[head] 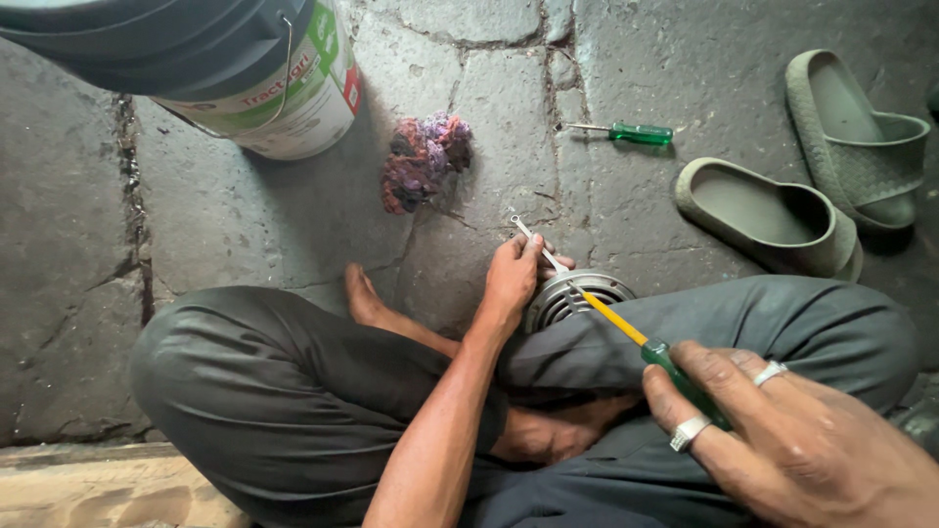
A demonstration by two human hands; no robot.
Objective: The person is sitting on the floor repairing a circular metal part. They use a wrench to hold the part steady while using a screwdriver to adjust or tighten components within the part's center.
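I sit cross-legged on a stone floor. My left hand [512, 279] grips a small silver wrench [533, 238] and rests against a round finned metal part [579, 294] that leans on my right leg. My right hand [792, 430], wearing two silver rings, holds the green handle of a screwdriver [626, 328]. Its yellow shaft reaches down to the top of the metal part.
A second green-handled screwdriver [634, 132] lies on the stone further out. A purple-red rag [424, 159] sits near a white and green bucket [256, 78]. Two grey-green sandals [773, 215] lie at the right. My bare foot [362, 293] rests on the floor.
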